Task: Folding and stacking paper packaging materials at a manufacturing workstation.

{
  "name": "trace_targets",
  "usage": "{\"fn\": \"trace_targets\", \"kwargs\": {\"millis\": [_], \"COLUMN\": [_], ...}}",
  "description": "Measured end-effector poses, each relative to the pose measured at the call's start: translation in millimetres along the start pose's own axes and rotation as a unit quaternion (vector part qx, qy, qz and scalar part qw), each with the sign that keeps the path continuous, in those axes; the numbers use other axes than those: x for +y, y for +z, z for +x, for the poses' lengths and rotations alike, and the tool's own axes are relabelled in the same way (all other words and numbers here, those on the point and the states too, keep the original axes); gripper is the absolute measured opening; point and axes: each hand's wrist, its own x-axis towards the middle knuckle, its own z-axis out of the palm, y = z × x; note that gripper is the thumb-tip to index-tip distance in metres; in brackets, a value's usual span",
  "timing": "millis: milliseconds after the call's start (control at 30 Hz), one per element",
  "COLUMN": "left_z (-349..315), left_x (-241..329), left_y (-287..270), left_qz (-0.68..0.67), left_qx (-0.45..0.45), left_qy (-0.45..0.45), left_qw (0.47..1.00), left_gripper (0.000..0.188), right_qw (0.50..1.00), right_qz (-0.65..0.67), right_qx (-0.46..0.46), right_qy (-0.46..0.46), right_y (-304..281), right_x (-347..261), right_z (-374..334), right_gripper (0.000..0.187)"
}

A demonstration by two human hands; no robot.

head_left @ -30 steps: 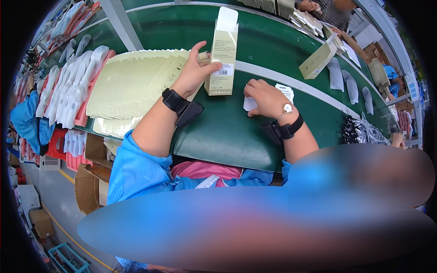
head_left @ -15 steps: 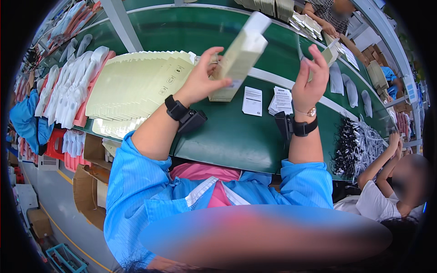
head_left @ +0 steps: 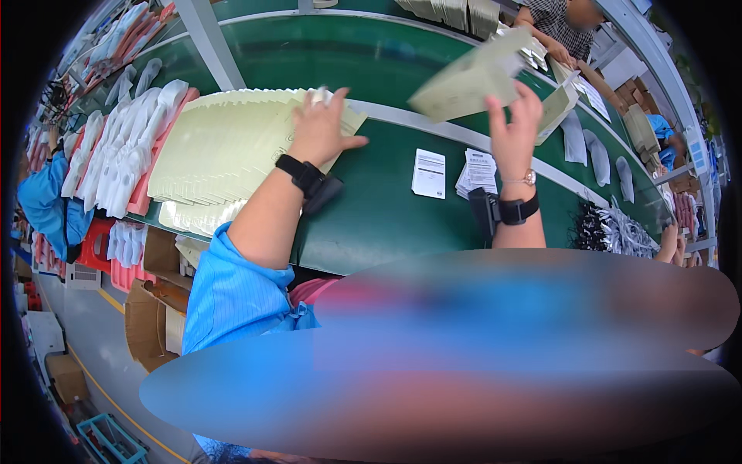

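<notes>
My left hand (head_left: 321, 133) is spread open over the right end of a fanned row of flat, pale-yellow cartons (head_left: 224, 143), its fingers on or just above the top ones. A small white thing shows by its fingertips; I cannot tell what it is. My right hand (head_left: 515, 127) is raised at the lower right corner of a folded-up pale-yellow carton (head_left: 468, 81). That carton is tilted in the air, slightly blurred, with the fingers closed at its edge. Below lie two piles of printed leaflets, a left pile (head_left: 429, 173) and a right pile (head_left: 477, 172).
Another opened carton (head_left: 558, 108) stands beyond my right hand on the green belt (head_left: 332, 58). Grey sleeve-like pieces (head_left: 593, 155) and black-and-white cords (head_left: 610, 228) lie at the right. White parts in pink trays (head_left: 131, 155) are at the left. Co-workers sit across and at the right.
The carton has passed from my left hand to my right and moved right and away. My left hand has let go and moved left onto the flat cartons.
</notes>
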Motion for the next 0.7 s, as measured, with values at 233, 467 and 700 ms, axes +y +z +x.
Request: {"fn": "trace_targets", "kwargs": {"millis": [233,467,700], "left_z": [7.5,12.3,-9.6], "left_x": [-1.9,-10.0,26.4], "left_y": [-5.3,-0.6,-37.5], "left_qz": [0.068,-0.170,-0.382], "left_qx": [-0.106,-0.055,-0.051], "left_qy": [-0.046,-0.029,0.093], "left_qw": [0.991,0.983,0.918], "left_gripper": [0.091,0.079,0.072], "right_qw": [0.993,0.991,0.841], "right_qz": [-0.095,0.032,0.354], "right_qx": [0.003,-0.124,-0.330], "right_qy": [0.069,0.049,0.240], "right_y": [22.8,12.2,43.1], "right_x": [91.3,19.0,-45.5], "right_z": [-26.8,-5.3,-33.9], "right_gripper": [0.034,0.058,0.061]}}
